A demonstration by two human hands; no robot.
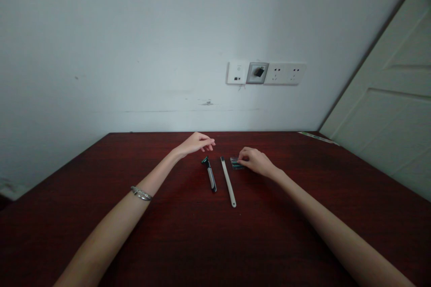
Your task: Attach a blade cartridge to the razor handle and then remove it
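My right hand (256, 160) has its fingertips pinched at the right edge of a small, flat, clear case (235, 164) with dark contents, which lies on the table. Over the table to the left hovers my left hand (197, 142), empty, its fingers loosely bent and apart. Just below it lies a razor (210, 176) with a dark head at the far end and a grey-and-black handle. Between the razor and the case rests a long off-white stick (229, 183), dark at its far tip and with a small hole at its near end. Its kind is unclear.
The dark red wooden table (188, 242) reaches back to a pale wall (151, 45). Sockets (284, 74) and a black plug (259, 71) are on the wall. A pale strip (318, 137) lies at the back right corner, beside a white panelled door (393, 107).
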